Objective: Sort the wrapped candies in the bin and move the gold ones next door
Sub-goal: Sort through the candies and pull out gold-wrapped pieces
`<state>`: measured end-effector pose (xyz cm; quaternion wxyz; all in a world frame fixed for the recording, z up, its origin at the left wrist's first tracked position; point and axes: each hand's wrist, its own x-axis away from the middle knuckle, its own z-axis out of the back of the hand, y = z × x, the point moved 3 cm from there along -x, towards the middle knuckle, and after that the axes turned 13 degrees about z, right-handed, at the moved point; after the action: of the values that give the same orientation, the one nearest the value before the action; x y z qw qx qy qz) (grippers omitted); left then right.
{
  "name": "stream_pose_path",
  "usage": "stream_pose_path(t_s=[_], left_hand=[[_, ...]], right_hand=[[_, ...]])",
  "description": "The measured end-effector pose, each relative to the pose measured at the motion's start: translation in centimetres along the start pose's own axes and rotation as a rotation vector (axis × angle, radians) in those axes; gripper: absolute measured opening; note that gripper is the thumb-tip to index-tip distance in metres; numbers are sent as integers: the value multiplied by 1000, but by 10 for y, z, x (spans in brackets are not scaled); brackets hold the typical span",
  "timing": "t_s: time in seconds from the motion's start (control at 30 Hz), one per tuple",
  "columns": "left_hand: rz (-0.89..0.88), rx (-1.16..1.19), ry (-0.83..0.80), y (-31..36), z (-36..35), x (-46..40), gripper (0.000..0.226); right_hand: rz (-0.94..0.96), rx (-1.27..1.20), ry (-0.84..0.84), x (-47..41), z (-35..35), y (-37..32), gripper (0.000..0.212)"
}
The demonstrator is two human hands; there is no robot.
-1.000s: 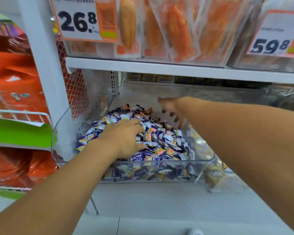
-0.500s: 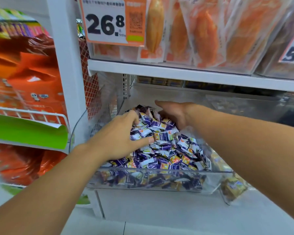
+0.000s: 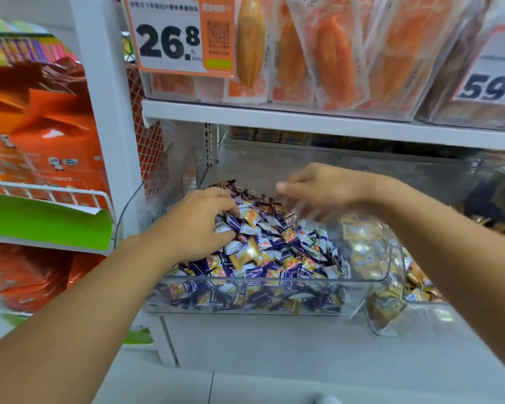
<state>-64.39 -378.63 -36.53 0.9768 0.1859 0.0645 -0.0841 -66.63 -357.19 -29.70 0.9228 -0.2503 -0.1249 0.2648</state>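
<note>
A clear plastic bin [image 3: 245, 298] on the lower shelf holds a heap of wrapped candies [image 3: 286, 252], mostly purple and white with some gold ones mixed in. My left hand [image 3: 195, 225] lies on the left side of the heap, its fingers curled into the candies beside a gold one [image 3: 249, 217]. Whether it holds a piece I cannot tell. My right hand [image 3: 315, 189] hovers over the back right of the heap; its fingers are blurred by motion. To the right stands a second clear bin [image 3: 391, 319] with gold wrapped candies [image 3: 362, 252].
A white shelf board [image 3: 303, 121] runs close above the bins, carrying orange snack packs and price tags 26.8 and 59.8. A white upright post [image 3: 105, 112] stands left of the bin, with orange bags and a wire rack beyond it.
The view has shifted a little closer. My right hand rose off the heap's back and its fingers are moving fast. My left hand stays on the left side of the heap.
</note>
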Motion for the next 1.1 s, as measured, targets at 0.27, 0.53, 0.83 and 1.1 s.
stream_pose_path(t_s=[0.27, 0.53, 0.83, 1.1], left_hand=[[76, 64, -81, 4, 5, -2, 25], [100, 70, -169, 24, 39, 9, 35], [358, -422, -461, 25, 2, 11, 63], [398, 521, -329, 7, 25, 11, 20]], right_hand=[[-279, 208, -740, 13, -55, 23, 39], [45, 242, 49, -2, -19, 20, 13], [251, 189, 170, -10, -5, -12, 6], [-101, 153, -244, -5, -19, 25, 25]])
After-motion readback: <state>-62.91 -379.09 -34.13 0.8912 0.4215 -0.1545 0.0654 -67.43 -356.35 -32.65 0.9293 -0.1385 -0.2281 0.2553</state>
